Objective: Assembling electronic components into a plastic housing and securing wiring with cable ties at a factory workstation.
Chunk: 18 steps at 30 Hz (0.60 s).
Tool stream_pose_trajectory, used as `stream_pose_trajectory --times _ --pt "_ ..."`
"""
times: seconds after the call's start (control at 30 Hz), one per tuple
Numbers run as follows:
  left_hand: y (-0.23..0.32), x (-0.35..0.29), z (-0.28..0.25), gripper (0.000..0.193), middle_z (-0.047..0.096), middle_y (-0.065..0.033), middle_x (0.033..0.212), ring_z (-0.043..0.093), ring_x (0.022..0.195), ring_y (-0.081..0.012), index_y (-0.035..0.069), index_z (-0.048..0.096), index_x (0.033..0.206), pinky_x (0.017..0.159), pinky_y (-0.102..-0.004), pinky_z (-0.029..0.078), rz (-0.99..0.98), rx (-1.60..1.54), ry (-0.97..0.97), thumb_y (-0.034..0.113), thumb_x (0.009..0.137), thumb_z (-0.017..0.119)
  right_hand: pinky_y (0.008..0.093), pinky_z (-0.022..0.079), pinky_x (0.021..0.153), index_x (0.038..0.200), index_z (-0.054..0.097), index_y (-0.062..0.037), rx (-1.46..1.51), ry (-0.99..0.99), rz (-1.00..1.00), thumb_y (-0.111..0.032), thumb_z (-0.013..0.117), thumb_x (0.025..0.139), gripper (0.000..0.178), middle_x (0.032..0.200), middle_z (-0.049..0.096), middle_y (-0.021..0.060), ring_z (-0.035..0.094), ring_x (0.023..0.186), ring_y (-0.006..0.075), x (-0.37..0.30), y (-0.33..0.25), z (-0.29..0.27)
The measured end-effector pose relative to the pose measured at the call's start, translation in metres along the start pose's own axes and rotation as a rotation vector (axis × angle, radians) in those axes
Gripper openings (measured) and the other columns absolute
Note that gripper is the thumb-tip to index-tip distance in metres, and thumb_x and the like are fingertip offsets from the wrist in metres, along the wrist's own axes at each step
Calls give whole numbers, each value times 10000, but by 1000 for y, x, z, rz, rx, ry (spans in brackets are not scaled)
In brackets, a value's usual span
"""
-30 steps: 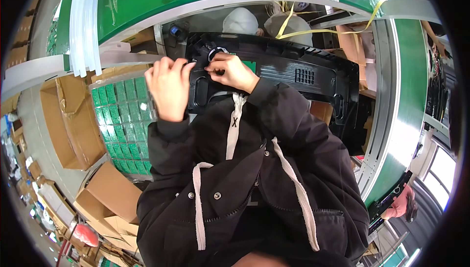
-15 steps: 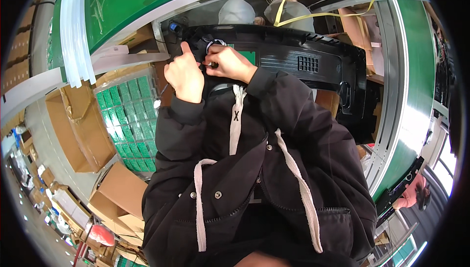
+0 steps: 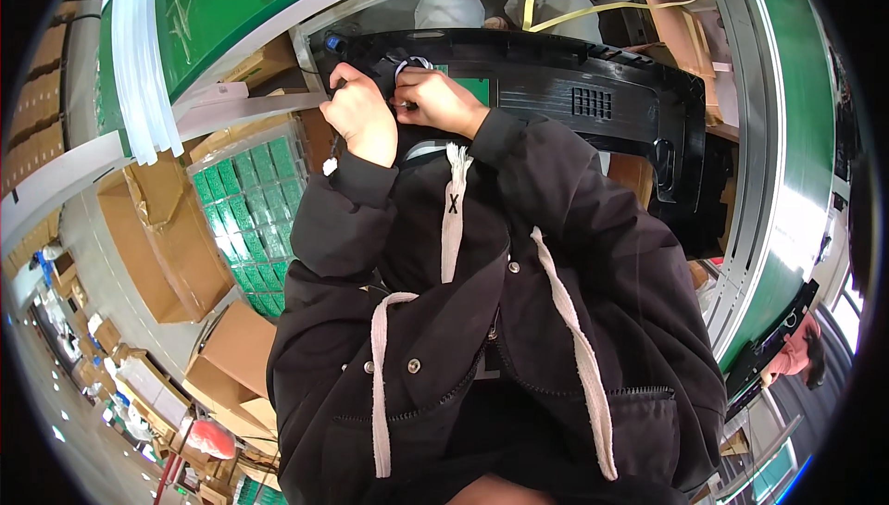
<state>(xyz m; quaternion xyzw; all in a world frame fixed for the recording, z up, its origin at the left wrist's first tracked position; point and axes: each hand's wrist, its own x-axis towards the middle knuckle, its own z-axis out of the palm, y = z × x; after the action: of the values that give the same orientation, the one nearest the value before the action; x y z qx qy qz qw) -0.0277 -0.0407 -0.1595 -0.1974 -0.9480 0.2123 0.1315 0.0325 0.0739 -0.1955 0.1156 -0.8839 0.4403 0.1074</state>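
Note:
A long black plastic panel (image 3: 639,102) with a grid of slots lies across in front of my body. Both my hands work at its left end. My left hand (image 3: 363,125) is closed, its fingers curled over the dark end of the panel; what they grip is hidden. Beside it, my right hand (image 3: 446,102) pinches with thumb and forefinger at something dark and small that I cannot make out. A loop of black and white cable (image 3: 414,63) rises just behind the right fingers. A green circuit board (image 3: 476,89) sits in the panel, just past my right hand.
Left of me, clear trays of green boards (image 3: 250,199) stand near open cardboard boxes (image 3: 148,250). Green-topped benches (image 3: 231,10) with metal edges border the far left and the right (image 3: 801,135). Yellow strapping (image 3: 611,7) hangs beyond the panel. A person (image 3: 796,352) is at the far right.
My left thumb, upright before, is now bent down, and the left hand has turned a little toward the right one. The right hand keeps its pinch. The whole view has shifted slightly.

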Motion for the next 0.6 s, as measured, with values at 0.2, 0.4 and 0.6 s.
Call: stream_pose_trajectory --times 0.2,0.4,0.6 --pt "2 0 7 651 575 11 509 633 496 -130 -34 462 890 496 -253 484 12 -6 3 415 556 794 356 470 702 683 550 -29 4 -28 15 -116 687 630 171 750 535 67 563 790 256 0 0 0" --pt "4 1 5 655 594 -5 534 644 517 -149 -25 472 890 499 -269 496 24 -4 -18 434 552 794 364 467 677 673 538 -33 16 4 -1 -119 693 622 185 731 524 65 559 762 260 2 2 0" --pt "0 2 6 651 613 -27 562 653 542 -175 -31 471 893 504 -290 505 66 -101 -67 438 572 788 354 464 640 665 538 -23 11 22 21 -126 708 614 205 712 520 73 548 723 263 1 1 0"
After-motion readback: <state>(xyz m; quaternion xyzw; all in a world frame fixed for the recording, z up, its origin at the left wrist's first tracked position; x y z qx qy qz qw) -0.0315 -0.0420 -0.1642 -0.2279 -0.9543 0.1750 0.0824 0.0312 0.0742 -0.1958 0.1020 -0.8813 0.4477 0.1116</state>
